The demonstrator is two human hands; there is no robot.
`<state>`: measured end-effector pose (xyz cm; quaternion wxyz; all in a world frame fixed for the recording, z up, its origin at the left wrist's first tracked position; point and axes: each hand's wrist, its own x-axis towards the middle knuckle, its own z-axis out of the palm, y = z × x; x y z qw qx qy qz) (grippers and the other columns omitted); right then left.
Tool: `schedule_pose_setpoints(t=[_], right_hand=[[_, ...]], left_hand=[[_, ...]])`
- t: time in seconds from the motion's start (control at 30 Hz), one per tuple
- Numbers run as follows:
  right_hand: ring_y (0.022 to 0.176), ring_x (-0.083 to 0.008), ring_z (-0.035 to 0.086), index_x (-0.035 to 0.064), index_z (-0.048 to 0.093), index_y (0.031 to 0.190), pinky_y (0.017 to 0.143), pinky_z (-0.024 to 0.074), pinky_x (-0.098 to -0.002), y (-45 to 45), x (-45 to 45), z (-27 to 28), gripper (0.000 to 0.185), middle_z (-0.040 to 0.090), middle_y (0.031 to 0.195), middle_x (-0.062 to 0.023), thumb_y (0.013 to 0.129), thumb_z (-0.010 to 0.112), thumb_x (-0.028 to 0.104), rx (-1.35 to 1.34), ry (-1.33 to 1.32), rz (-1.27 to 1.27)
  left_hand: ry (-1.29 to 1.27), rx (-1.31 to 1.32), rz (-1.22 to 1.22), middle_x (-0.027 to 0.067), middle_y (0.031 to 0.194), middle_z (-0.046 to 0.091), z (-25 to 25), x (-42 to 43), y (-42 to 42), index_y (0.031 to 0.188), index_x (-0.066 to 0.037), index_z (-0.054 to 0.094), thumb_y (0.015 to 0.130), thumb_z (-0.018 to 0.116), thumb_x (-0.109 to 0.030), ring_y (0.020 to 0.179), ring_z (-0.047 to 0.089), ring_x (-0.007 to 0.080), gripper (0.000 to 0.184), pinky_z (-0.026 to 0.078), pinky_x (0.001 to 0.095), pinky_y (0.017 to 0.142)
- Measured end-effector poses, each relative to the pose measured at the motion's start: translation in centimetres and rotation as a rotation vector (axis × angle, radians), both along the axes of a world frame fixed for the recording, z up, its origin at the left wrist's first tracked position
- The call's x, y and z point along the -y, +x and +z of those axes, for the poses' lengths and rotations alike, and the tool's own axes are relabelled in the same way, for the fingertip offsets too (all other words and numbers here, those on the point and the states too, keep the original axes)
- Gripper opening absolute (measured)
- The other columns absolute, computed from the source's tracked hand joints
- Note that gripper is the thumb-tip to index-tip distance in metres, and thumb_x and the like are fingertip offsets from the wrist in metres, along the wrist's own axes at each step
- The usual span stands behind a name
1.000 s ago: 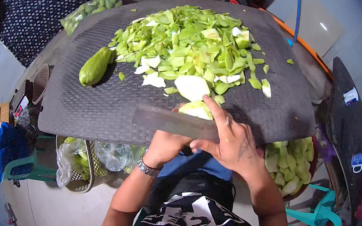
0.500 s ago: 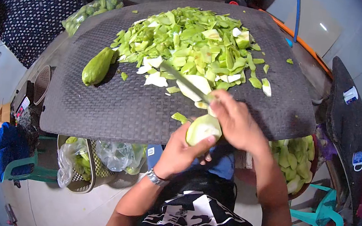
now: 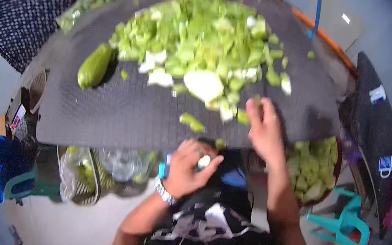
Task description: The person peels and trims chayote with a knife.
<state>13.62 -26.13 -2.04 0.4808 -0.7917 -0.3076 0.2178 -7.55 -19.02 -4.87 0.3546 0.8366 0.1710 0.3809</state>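
Note:
My left hand (image 3: 192, 167) is at the table's front edge, fingers curled round a small pale piece of chayote (image 3: 204, 162); most of what it holds is hidden. My right hand (image 3: 267, 134) is closed above the table to the right. A dark bit of the knife (image 3: 257, 100) shows at its fingertips, but the blade is smeared by motion. Ahead of both hands lies a pale cut chayote piece (image 3: 203, 85), against a big heap of green peelings (image 3: 192, 38). A whole green chayote (image 3: 94, 66) lies left of the heap.
The dark woven table (image 3: 122, 118) spans the view. Below its right edge a tub holds peeled chayotes (image 3: 311, 170). A basket with plastic bags (image 3: 78, 174) stands below left. Teal stools (image 3: 348, 224) stand at the sides; a person in blue (image 3: 4, 166) sits far left.
My left hand has drawn back towards me; the large peeled chayote it held no longer shows. My right hand has moved right, away from the left. The view has shifted slightly.

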Motion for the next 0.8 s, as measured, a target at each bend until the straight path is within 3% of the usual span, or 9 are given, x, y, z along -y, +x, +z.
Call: schedule_pose_setpoints(t=[0.07,0.13,0.2,0.27,0.37,0.4,0.53,0.67,0.8], right_hand=[[0.069,-0.0216,0.065,0.0027,0.057,0.119,0.066,0.0530,-0.0377,0.5,1.0,1.8,0.052,0.069,0.084,-0.0121,0.105,0.057,0.052,-0.168,-0.067,0.069],[0.065,-0.0148,0.062,0.0036,0.056,0.120,0.062,0.0515,-0.0333,0.3,1.3,2.6,0.046,0.068,0.081,-0.0085,0.106,0.056,0.047,-0.287,-0.073,0.033],[0.065,-0.0107,0.062,0.0036,0.056,0.123,0.061,0.0513,-0.0309,0.8,1.3,2.2,0.043,0.069,0.082,-0.0078,0.107,0.056,0.043,-0.207,-0.040,0.004],[0.067,-0.0126,0.065,0.0035,0.056,0.127,0.062,0.0525,-0.0320,1.1,0.7,1.8,0.042,0.071,0.086,-0.0109,0.107,0.056,0.040,-0.116,-0.006,-0.026],[0.075,-0.0213,0.072,0.0035,0.057,0.131,0.067,0.0551,-0.0385,1.5,0.3,1.3,0.042,0.073,0.091,-0.0179,0.106,0.059,0.038,0.049,-0.053,-0.087],[0.077,-0.0240,0.073,0.0035,0.057,0.130,0.069,0.0554,-0.0403,1.8,-0.1,0.8,0.042,0.073,0.091,-0.0193,0.106,0.059,0.038,0.170,-0.059,-0.095],[0.084,-0.0397,0.072,0.0012,0.059,0.128,0.076,0.0554,-0.0489,1.6,-2.1,2.3,0.050,0.071,0.093,-0.0278,0.101,0.065,0.042,0.114,-0.105,-0.082],[0.081,-0.0385,0.072,-0.0006,0.064,0.116,0.077,0.0554,-0.0504,3.6,-4.1,0.4,0.052,0.071,0.088,-0.0265,0.097,0.069,0.047,0.217,-0.058,-0.120],[0.061,-0.0242,0.067,0.0012,0.063,0.106,0.056,0.0523,-0.0403,3.6,-4.7,2.5,0.048,0.069,0.082,-0.0177,0.098,0.069,0.048,-0.010,-0.024,-0.095]], left_hand=[[-0.092,-0.041,-0.233,0.0102,0.079,0.071,-0.5,-0.2,-1.2,0.080,-0.005,0.070,0.081,0.085,-0.010,0.072,0.071,0.0279,0.016,0.056,0.0362,0.066],[-0.110,-0.283,-0.456,0.0150,0.081,0.071,-2.5,0.2,-3.1,0.085,-0.002,0.070,0.086,0.081,-0.020,0.077,0.072,0.0347,0.021,0.057,0.0415,0.068],[-0.038,-0.552,-0.230,0.0184,0.085,0.071,-5.6,0.2,-2.1,0.094,-0.001,0.070,0.089,0.077,-0.027,0.080,0.071,0.0397,0.027,0.057,0.0456,0.071],[-0.079,-0.766,-0.073,0.0251,0.101,0.070,-10.5,-0.6,-1.1,0.112,-0.001,0.067,0.093,0.071,-0.039,0.094,0.068,0.0464,0.042,0.055,0.0535,0.082],[0.022,-0.497,-0.027,0.0251,0.109,0.070,-13.4,-1.3,1.3,0.115,-0.004,0.067,0.093,0.072,-0.041,0.101,0.067,0.0457,0.044,0.053,0.0526,0.087],[-0.089,-0.619,-0.168,0.0247,0.116,0.068,-12.1,-2.1,1.9,0.118,-0.005,0.067,0.089,0.076,-0.046,0.107,0.065,0.0453,0.050,0.052,0.0518,0.091],[0.007,-0.563,-0.270,0.0237,0.109,0.071,-13.4,-2.2,2.4,0.124,-0.006,0.066,0.081,0.083,-0.052,0.103,0.067,0.0440,0.066,0.053,0.0490,0.091],[-0.224,-0.727,-0.426,0.0244,0.104,0.073,-14.2,-1.7,2.1,0.130,-0.005,0.065,0.077,0.088,-0.047,0.103,0.071,0.0415,0.071,0.055,0.0464,0.087],[-0.445,-0.544,-0.295,0.0230,0.106,0.075,-12.3,-2.0,0.4,0.127,-0.004,0.067,0.076,0.091,-0.037,0.100,0.073,0.0407,0.066,0.056,0.0435,0.089]])
